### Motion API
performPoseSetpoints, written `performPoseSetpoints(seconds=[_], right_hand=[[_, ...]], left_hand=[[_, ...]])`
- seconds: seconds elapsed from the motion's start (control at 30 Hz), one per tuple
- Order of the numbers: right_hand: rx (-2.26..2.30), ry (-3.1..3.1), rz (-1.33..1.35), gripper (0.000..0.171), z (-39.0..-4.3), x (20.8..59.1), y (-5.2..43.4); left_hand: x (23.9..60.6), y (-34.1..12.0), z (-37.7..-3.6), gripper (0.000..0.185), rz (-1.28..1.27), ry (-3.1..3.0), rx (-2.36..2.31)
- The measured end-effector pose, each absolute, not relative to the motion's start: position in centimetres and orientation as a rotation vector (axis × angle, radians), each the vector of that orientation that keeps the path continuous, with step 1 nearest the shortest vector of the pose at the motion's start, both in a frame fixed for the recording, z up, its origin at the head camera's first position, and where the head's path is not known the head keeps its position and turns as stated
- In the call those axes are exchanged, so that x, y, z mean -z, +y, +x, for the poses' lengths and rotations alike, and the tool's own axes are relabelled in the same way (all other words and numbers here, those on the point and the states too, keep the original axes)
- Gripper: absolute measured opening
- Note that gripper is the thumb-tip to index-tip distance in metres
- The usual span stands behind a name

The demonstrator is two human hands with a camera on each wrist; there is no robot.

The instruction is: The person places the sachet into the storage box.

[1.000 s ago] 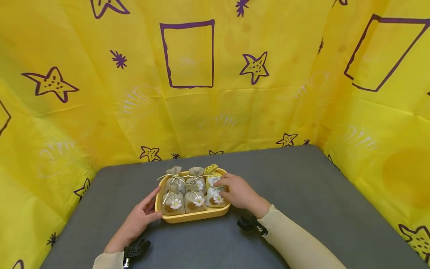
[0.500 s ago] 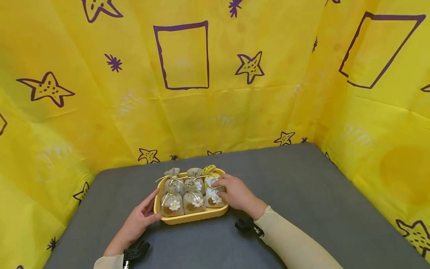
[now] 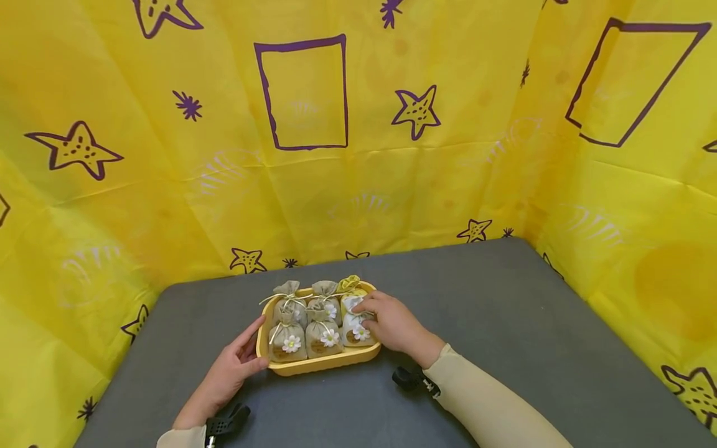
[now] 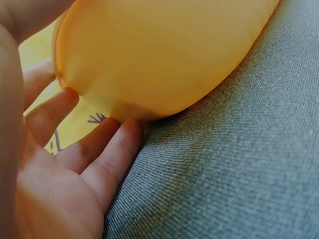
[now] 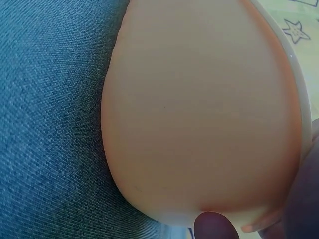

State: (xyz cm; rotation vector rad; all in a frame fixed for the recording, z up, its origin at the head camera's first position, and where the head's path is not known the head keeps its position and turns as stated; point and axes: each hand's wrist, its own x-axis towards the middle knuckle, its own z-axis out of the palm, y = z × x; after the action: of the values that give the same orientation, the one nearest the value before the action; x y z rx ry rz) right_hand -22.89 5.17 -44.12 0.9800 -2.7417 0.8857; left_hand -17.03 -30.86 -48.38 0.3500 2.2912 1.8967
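A yellow oval tray (image 3: 322, 366) sits on the grey table (image 3: 493, 323) and holds several small drawstring sachets with daisy decorations. My left hand (image 3: 246, 348) lies against the tray's left end, its straight fingers (image 4: 99, 159) touching the tray's outer wall (image 4: 159, 50). My right hand (image 3: 372, 314) reaches over the tray's right end and its curled fingers hold the white sachet (image 3: 353, 331) at the front right. In the right wrist view one fingertip (image 5: 214, 225) shows beside the tray wall (image 5: 199, 109). A yellow sachet (image 3: 350, 283) stands at the back right.
Yellow cloth walls (image 3: 358, 174) printed with purple stars and squares close in the table at the back, left and right. Black camera mounts sit under my right wrist (image 3: 411, 378) and left wrist (image 3: 226, 420). Bare grey cloth (image 5: 50, 99) surrounds the tray.
Both hands and the tray stay where they were. Only the head view has shifted slightly.
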Motion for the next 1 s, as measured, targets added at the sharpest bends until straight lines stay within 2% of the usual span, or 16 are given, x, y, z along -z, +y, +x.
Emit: performPoseSetpoints(seconds=[0.33,1.0], right_hand=[[-0.886,-2.764,0.944,0.027,-23.46,44.08,5.65],[-0.741,-2.708,1.003,0.029,-23.28,44.04,5.4]], left_hand=[[48.19,-30.42,-17.97,0.078,0.386,2.299,-1.885],[47.72,-30.69,-17.6,0.079,0.43,2.286,-1.847]])
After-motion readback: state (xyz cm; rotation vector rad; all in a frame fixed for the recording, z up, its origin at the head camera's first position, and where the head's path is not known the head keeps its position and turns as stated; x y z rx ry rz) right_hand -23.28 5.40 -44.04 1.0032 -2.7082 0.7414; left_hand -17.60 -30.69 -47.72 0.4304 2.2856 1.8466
